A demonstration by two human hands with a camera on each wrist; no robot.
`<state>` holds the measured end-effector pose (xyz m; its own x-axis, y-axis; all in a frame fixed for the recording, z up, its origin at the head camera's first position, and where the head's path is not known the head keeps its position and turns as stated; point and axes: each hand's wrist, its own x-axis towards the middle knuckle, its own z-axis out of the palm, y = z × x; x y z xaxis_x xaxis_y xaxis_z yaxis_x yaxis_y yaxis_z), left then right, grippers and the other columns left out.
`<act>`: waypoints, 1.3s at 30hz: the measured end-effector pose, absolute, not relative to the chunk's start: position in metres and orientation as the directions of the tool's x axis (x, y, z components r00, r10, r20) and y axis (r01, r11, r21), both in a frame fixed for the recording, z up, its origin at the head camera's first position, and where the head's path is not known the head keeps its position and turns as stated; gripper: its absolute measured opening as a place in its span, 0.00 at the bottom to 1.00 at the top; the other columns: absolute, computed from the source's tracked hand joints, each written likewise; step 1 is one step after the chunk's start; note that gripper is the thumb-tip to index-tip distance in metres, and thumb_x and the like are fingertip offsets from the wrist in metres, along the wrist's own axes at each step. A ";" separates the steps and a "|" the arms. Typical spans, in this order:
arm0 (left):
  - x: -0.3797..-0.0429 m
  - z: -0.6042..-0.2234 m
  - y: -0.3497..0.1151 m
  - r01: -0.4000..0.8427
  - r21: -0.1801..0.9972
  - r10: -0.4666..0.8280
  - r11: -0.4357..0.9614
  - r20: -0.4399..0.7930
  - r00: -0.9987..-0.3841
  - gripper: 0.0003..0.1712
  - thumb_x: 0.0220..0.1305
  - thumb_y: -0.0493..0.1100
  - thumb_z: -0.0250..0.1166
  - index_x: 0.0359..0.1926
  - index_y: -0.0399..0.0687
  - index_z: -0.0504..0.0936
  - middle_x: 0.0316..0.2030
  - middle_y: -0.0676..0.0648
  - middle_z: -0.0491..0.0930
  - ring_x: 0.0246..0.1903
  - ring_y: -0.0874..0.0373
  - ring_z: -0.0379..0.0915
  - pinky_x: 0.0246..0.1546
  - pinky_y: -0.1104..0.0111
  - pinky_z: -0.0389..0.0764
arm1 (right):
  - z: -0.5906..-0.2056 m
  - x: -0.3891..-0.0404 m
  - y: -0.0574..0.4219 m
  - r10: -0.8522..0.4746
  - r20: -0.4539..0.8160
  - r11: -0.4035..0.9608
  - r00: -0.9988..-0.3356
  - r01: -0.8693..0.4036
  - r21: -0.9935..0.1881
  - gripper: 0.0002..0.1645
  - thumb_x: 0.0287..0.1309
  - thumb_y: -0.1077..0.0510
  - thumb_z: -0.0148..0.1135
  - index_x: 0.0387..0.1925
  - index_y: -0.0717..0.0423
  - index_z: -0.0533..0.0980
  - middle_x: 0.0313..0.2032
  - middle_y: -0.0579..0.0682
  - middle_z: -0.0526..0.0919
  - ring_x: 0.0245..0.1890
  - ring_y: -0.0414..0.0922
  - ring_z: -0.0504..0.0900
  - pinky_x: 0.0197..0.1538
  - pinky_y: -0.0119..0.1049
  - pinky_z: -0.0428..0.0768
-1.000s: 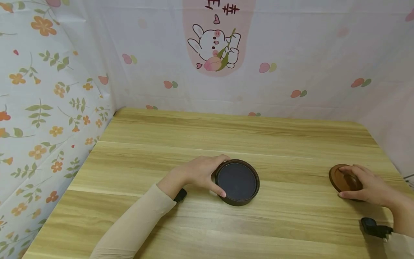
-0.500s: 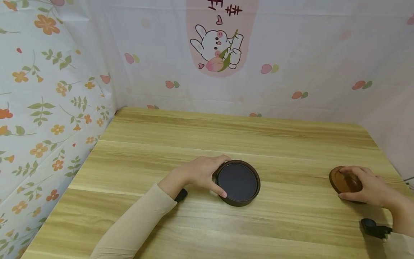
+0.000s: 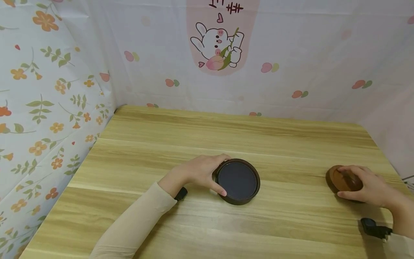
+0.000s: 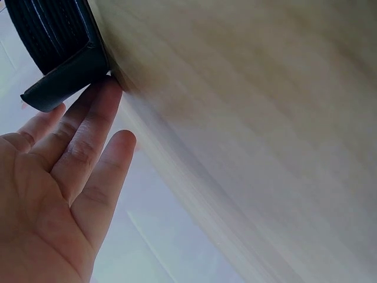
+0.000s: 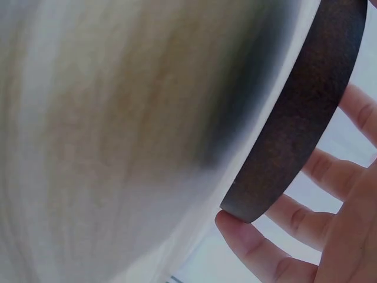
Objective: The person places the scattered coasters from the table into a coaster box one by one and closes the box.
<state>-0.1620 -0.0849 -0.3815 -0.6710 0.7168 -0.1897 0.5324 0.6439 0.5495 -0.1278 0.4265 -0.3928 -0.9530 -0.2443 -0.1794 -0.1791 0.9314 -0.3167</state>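
A round dark coaster holder [image 3: 237, 181] with a raised brown rim sits mid-table in the head view. My left hand [image 3: 203, 172] spans its left side, thumb on the near rim and fingers at the far side. In the left wrist view, stacked layers show in the gap of the holder's wall [image 4: 68, 79], and fingertips touch its lower edge. At the right, my right hand [image 3: 368, 185] grips a round brown lid-like piece [image 3: 337, 180] by its edges, the hand covering its right part. Its dark side wall [image 5: 300, 112] lies against the fingers in the right wrist view; its left edge is tilted up.
The wood-grain table [image 3: 181, 133] spreads between and around both hands. A white printed cloth [image 3: 145, 36] hangs behind it, and a floral cloth [image 3: 51, 108] lines the left side. Black wrist camera mounts [image 3: 375, 228] stick out near both wrists.
The brown round piece under my right hand has tipped, its left edge rising and shifting slightly left, so more of its side wall shows. My left hand and the coaster holder stay in place.
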 end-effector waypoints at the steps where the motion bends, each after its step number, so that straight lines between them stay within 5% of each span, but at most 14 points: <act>1: -0.162 -0.381 -0.085 0.532 0.549 0.716 0.645 -0.191 -0.671 0.59 0.44 0.69 0.76 0.73 0.60 0.58 0.62 0.55 0.76 0.60 0.58 0.74 0.63 0.61 0.73 | -0.392 -0.128 0.425 -0.244 -0.170 0.932 -0.955 -0.182 -0.313 0.48 0.51 0.48 0.76 0.64 0.68 0.62 0.61 0.79 0.59 0.57 0.76 0.56 0.48 0.75 0.56; 39: -0.164 -0.383 -0.085 0.533 0.560 0.722 0.634 -0.182 -0.667 0.59 0.44 0.69 0.76 0.73 0.61 0.58 0.62 0.56 0.76 0.60 0.59 0.74 0.63 0.61 0.73 | -0.363 -0.137 0.352 -0.405 -0.051 0.862 -0.913 -0.363 -0.353 0.43 0.44 0.50 0.80 0.61 0.55 0.69 0.61 0.71 0.63 0.57 0.73 0.61 0.53 0.69 0.54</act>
<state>-0.1638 -0.0852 -0.3829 -0.6674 0.7220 -0.1824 0.5333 0.6344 0.5596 -0.1371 0.3522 -0.3634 -0.9127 -0.4055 -0.0513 -0.3633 0.8623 -0.3529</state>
